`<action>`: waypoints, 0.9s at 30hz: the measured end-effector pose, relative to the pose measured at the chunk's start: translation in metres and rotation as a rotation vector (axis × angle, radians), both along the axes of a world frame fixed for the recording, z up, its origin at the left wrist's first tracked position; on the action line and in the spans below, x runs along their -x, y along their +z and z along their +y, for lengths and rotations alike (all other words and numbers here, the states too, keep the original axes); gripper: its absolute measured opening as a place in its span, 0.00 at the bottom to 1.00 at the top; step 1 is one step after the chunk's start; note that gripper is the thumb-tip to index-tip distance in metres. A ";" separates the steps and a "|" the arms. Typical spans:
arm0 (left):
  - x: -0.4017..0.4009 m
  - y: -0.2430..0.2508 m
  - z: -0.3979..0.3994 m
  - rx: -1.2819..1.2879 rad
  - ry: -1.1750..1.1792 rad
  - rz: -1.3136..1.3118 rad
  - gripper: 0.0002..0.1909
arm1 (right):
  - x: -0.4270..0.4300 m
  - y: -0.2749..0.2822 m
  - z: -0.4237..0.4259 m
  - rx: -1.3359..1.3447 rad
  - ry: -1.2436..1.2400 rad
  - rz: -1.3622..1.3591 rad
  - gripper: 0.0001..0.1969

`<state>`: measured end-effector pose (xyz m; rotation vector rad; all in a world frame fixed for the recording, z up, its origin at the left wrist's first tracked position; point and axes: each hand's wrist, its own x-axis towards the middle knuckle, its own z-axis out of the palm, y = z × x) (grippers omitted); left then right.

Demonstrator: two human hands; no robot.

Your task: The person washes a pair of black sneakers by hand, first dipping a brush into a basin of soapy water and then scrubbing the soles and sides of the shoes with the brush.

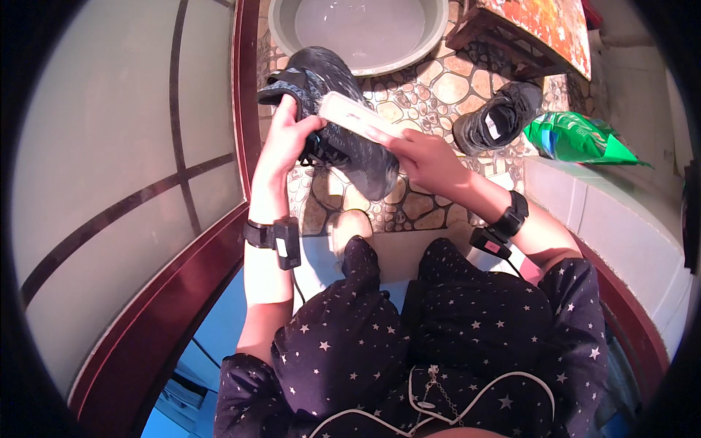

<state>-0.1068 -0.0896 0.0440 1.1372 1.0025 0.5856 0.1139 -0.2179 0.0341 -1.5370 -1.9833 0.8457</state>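
My left hand (287,134) grips a dark patterned shoe (361,156) at its ankle opening, with the thumb at the rim. The shoe is tilted, its sole turned up and to the right. In my right hand (424,159) is a white brush (356,116), held by its handle; its head lies against the side of the shoe and the bristles are mostly hidden. A second dark shoe (497,117) stands on the pebble-patterned floor to the right, its opening facing up.
Ahead is a large grey basin (358,72) holding cloudy water. At the upper right stands a worn, paint-marked wooden stool (539,24). A green plastic packet (580,139) lies by the low tiled ledge (602,197). A red-framed glass-paned door (213,235) borders the left side.
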 end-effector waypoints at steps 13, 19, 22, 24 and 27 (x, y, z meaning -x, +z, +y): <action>-0.011 -0.001 0.000 -0.112 -0.119 0.047 0.35 | 0.030 0.011 0.040 -0.238 -0.248 0.157 0.21; -0.012 0.004 -0.008 -0.060 -0.013 -0.011 0.32 | 0.004 0.047 0.057 -0.007 -0.342 0.318 0.13; -0.015 0.000 -0.006 -0.018 0.009 -0.078 0.33 | 0.000 0.040 0.026 -0.027 -0.164 0.068 0.15; -0.032 -0.011 -0.005 -0.166 -0.035 -0.005 0.34 | 0.004 0.039 0.015 -0.050 -0.196 0.071 0.18; -0.019 -0.002 -0.014 -0.145 -0.051 0.128 0.35 | 0.037 0.016 0.035 -0.112 -0.232 0.233 0.23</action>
